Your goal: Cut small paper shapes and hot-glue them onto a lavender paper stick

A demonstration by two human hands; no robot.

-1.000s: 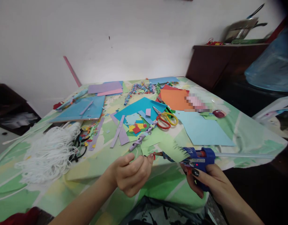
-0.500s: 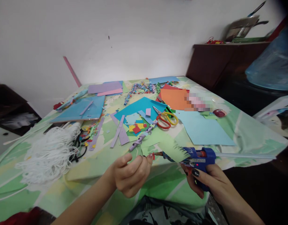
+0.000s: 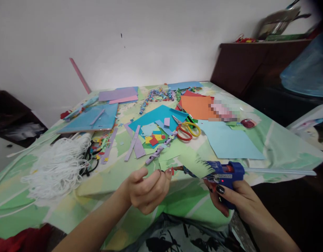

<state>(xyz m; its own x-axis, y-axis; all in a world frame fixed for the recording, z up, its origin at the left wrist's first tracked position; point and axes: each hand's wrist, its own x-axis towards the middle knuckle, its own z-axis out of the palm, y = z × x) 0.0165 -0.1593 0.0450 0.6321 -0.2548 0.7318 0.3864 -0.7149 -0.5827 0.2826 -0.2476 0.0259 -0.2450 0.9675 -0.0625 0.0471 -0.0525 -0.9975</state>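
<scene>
My right hand (image 3: 231,196) is wrapped round the handle of a blue glue gun (image 3: 226,171), whose small red light is lit. A long clear glue stick (image 3: 279,171) juts from its back end. Its nozzle points left and meets a small red paper piece (image 3: 172,171), pinched in the fingertips of my left hand (image 3: 151,189). A fringed light-green paper (image 3: 196,164) hides part of the gun's barrel. Just beyond my left hand lies a rolled purple paper tube (image 3: 157,154) with dark dots and small cutouts.
Scissors (image 3: 187,129) with red and yellow handles lie mid-table beside teal paper (image 3: 158,119) and scraps. White cord (image 3: 58,168) is heaped at left, near a blue paper pack (image 3: 90,119). Orange paper (image 3: 196,106) and pale blue sheets (image 3: 234,141) lie right.
The camera view has tilted and shifted slightly. Both hands keep nearly the same pose, with the nozzle still at the red paper piece.
</scene>
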